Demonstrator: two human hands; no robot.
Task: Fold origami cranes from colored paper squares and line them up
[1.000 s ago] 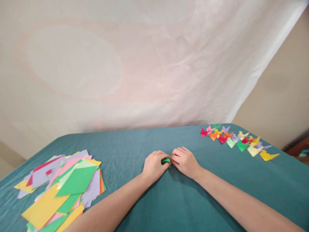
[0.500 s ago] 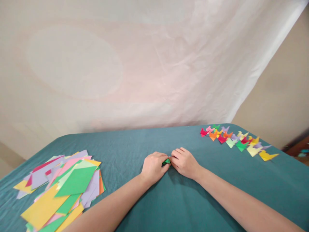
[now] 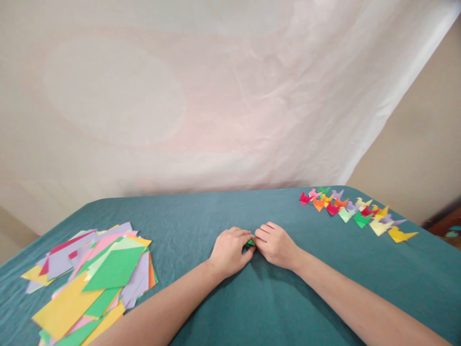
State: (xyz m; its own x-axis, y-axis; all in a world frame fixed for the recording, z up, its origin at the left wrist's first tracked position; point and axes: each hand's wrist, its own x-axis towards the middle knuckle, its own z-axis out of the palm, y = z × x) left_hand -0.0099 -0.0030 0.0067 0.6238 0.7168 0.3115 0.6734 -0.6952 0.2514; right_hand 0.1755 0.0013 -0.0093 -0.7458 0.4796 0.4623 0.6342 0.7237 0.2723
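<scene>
Both of my hands meet at the middle of a teal-covered table (image 3: pixel 273 307). My left hand (image 3: pixel 230 251) and my right hand (image 3: pixel 274 245) have their fingers curled and pinched on a small folded green paper piece (image 3: pixel 249 243), which lies against the cloth. Only a sliver of the green paper shows between the fingertips; the rest is hidden under them.
A loose pile of coloured paper squares (image 3: pixel 90 281) lies at the near left. A row of several small folded paper figures (image 3: pixel 356 212) in mixed colours sits at the far right. A creased white sheet (image 3: pixel 201 105) hangs behind the table.
My hands have closed tighter together over the green paper, so less of it shows now. The arms have barely shifted.
</scene>
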